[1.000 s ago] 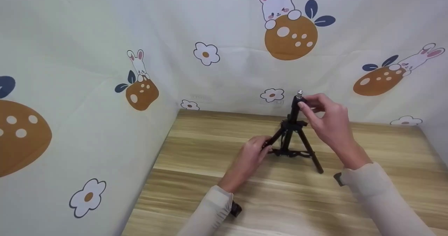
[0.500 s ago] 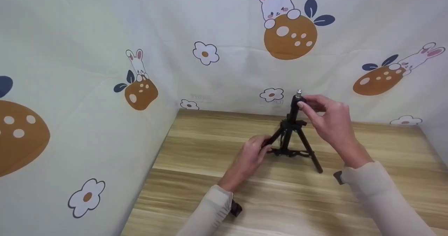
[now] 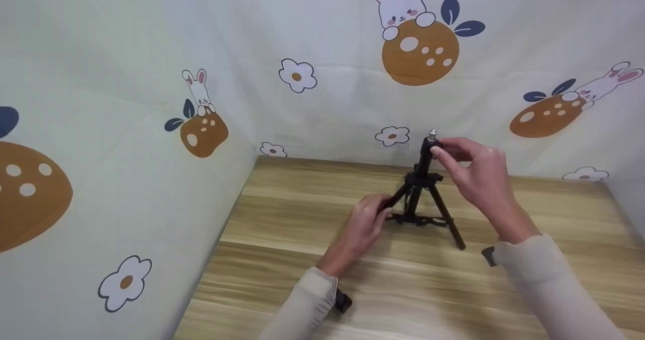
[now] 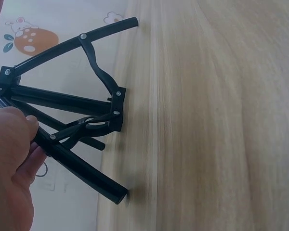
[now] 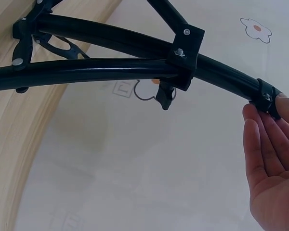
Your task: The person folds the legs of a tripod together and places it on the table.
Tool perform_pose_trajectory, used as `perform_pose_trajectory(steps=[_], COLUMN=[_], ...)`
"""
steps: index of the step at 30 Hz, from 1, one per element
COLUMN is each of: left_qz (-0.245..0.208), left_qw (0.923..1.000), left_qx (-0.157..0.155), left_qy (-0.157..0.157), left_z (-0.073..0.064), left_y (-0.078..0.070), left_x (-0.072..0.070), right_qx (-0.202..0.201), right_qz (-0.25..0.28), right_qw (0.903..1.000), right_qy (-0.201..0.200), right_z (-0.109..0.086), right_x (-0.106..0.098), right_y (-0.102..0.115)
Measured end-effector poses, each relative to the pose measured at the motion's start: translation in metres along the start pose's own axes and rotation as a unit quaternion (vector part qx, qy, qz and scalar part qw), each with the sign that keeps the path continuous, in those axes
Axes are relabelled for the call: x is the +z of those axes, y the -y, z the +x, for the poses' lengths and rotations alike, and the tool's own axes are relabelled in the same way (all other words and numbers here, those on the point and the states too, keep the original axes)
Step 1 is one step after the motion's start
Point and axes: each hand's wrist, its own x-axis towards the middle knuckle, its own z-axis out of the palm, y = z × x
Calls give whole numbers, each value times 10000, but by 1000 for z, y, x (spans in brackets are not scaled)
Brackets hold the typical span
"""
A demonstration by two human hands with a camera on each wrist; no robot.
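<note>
A small black tripod stand (image 3: 414, 199) stands upright on the wooden table, its legs spread and a silver screw tip (image 3: 432, 135) on top. My left hand (image 3: 362, 224) grips its left leg, with the thumb on the near side. In the left wrist view that leg (image 4: 86, 171) runs out past the hand (image 4: 12, 163), beside the hinged braces. My right hand (image 3: 481, 179) pinches the collar at the top of the column between thumb and fingers. The right wrist view shows this collar (image 5: 267, 96) in the fingers of the hand (image 5: 274, 154), with a knob (image 5: 165, 94) lower down.
The wood-grain table (image 3: 282, 204) reaches back to a pale cloth wall (image 3: 342, 103) printed with rabbits, orange fruit and flowers. Another cloth wall (image 3: 126, 179) rises along the left. Black straps (image 3: 343, 300) show at both sleeve cuffs.
Both hands keep their hold on the tripod stand, which stays in the same spot. The view shifts only very slightly.
</note>
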Motion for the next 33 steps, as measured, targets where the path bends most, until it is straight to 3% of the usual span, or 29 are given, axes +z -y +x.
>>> perform_pose_trajectory(steps=[8,33], left_qz=[1,-234], left_qw=[9999,9993], left_qx=[-107,46], left_qy=[-55,-304], left_z=[-1,-1], left_y=[-1,2], left_x=[1,6], right_qx=[-56,-42], right_qz=[16,-61], right_qw=[10000,10000], right_qy=[-5,-22], right_z=[0,-1], right_x=[-1,-2], right_y=[1,2])
